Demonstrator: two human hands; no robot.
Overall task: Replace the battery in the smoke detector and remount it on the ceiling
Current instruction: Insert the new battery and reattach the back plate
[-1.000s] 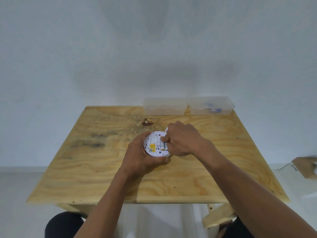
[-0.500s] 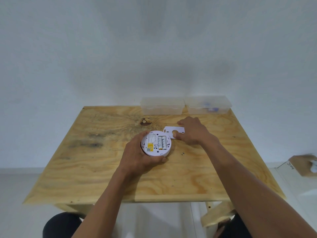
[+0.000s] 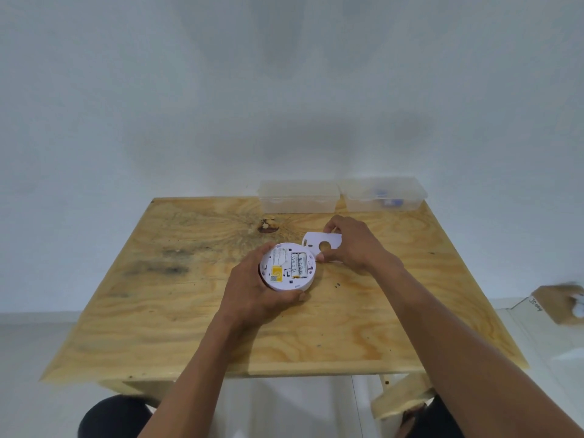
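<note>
- Head view: the smoke detector (image 3: 287, 267) sits back-side up near the middle of the plywood table (image 3: 189, 311), a bit toward the far edge.
- Left hand (image 3: 252, 292) is wrapped around its near-left rim, holding it steady.
- Batteries (image 3: 299, 263) look seated in the open bay, so I'd say the swap itself is done.
- Right hand (image 3: 354, 245) is pinched on the white cover plate (image 3: 322, 245), which lies just beside the detector on its far-right side.
- Next move, I reckon: bring that plate over the back, line up its hole and tabs, then press or twist it on. Can't make out the tabs from here.
- Two clear plastic boxes (image 3: 298, 197) sit along the far edge.
</note>
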